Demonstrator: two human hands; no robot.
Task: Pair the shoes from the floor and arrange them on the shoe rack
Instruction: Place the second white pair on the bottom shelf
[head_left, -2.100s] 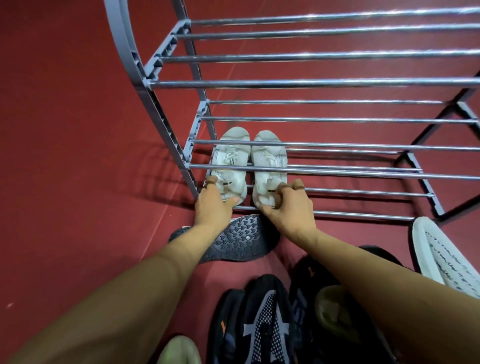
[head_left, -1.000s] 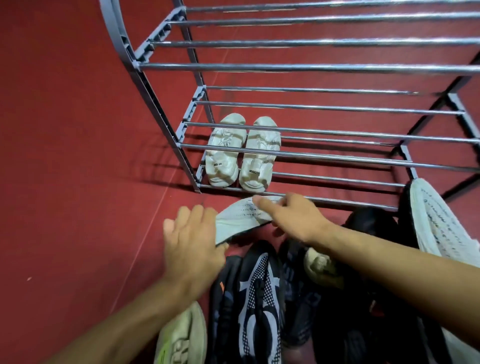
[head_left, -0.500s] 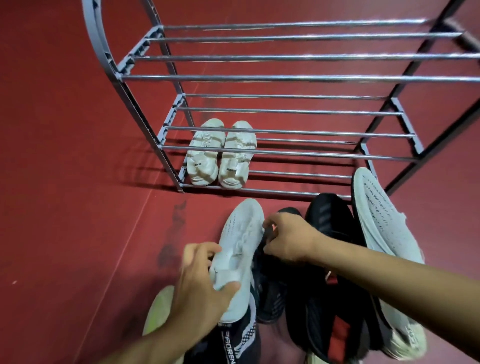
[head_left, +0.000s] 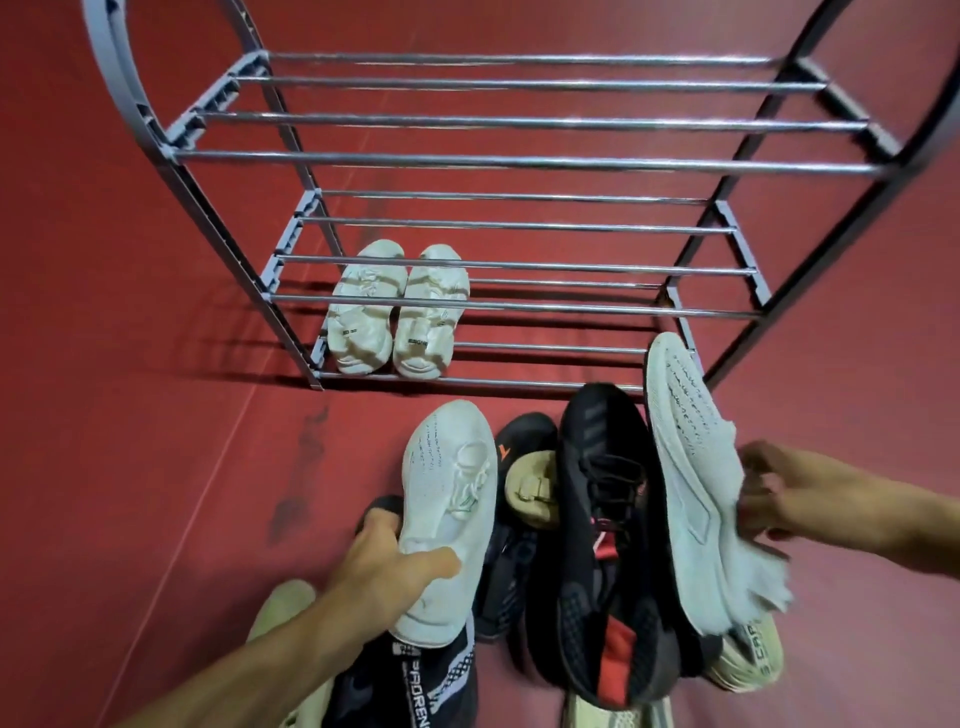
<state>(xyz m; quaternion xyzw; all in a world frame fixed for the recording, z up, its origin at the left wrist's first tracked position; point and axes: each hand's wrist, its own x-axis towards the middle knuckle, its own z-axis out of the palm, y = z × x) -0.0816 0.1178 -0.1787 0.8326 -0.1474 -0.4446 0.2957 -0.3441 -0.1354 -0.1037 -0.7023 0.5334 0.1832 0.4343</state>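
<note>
A grey metal shoe rack (head_left: 519, 161) with chrome bars stands on the red floor (head_left: 130, 415), and a pair of white sandals (head_left: 397, 312) sits side by side at the left end of its bottom tier. In front of it lies a heap of shoes, among them a black sneaker with red trim (head_left: 608, 545). The left hand (head_left: 384, 564) grips one pale grey knit sneaker (head_left: 447, 514) round its heel end, thumb across the top, while the right hand (head_left: 779, 493) pinches the side of the matching pale grey sneaker (head_left: 696, 488), which is tilted on edge.
</note>
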